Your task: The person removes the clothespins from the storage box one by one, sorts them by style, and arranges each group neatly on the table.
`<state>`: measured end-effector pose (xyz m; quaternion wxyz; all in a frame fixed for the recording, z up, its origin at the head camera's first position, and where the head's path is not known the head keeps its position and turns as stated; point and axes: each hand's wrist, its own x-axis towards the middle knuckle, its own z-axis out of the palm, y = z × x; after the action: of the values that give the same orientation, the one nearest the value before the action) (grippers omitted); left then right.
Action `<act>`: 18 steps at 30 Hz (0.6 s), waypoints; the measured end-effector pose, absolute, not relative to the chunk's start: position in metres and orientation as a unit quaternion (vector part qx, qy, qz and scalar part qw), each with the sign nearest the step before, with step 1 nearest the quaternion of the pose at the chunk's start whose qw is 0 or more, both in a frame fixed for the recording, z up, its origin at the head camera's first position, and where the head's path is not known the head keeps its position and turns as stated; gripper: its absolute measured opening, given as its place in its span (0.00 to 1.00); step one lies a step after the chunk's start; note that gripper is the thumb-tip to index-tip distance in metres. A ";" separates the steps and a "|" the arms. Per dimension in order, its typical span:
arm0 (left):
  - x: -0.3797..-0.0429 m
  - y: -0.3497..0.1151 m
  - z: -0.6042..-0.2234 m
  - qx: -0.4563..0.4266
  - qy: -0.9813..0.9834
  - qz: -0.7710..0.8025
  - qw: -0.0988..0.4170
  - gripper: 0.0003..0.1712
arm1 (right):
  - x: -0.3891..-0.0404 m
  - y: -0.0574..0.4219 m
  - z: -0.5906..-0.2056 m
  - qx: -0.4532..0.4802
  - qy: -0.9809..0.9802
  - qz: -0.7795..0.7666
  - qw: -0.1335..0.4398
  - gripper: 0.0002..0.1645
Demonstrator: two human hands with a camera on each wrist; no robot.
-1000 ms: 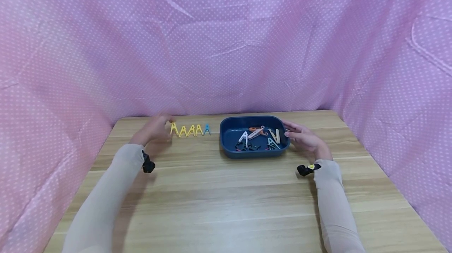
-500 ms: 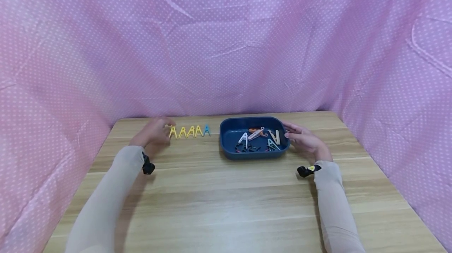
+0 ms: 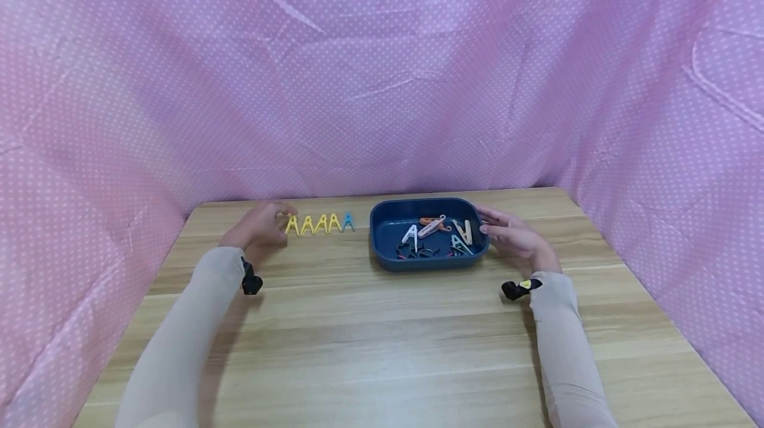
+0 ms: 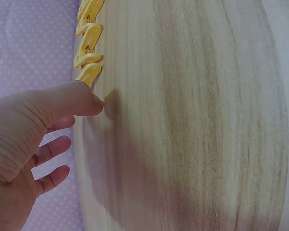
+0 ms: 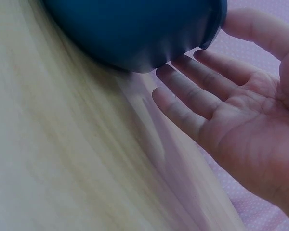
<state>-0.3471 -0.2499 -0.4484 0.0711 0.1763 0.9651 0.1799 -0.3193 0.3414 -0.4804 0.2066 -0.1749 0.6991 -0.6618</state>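
Several yellow clothespins (image 3: pixel 322 223) and one blue clothespin (image 3: pixel 349 221) stand in a row near the table's back edge. My left hand (image 3: pixel 259 223) is at the row's left end, thumb and index finger pinching the leftmost yellow clothespin (image 4: pixel 90 74); its lower part is hidden behind the thumb in the left wrist view. The other left fingers are loosely bent. My right hand (image 3: pixel 512 234) rests against the right side of a dark blue tray (image 3: pixel 382 261), fingers nearly straight, with the thumb tip right at the rim in the right wrist view.
Inside the tray lie a white clothespin (image 3: pixel 410 235), a pale pink one (image 3: pixel 431 227), an orange one (image 3: pixel 444 226), a cream one (image 3: pixel 467 232), a light teal one and several small dark clips. A pink dotted cloth (image 3: pixel 382 83) surrounds the wooden table (image 3: pixel 382 335).
The leftmost yellow clothespin has shifted slightly down and left, into line with the others, with the left hand at it. The right hand and tray have stayed in place.
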 end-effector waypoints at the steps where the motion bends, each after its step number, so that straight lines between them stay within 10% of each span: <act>1: -0.347 -0.250 -0.449 0.174 0.965 0.183 0.073 0.39 | -0.319 0.341 -0.480 -0.175 0.702 -0.659 0.206 0.41; 18: -0.348 -0.259 -0.448 0.151 0.963 0.206 0.091 0.41 | -0.321 0.342 -0.482 -0.176 0.700 -0.660 0.210 0.41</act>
<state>-0.3476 -0.2588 -0.4481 0.0906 0.1510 0.9626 0.2057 -0.3209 0.3419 -0.4815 0.2096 -0.1762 0.7000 -0.6596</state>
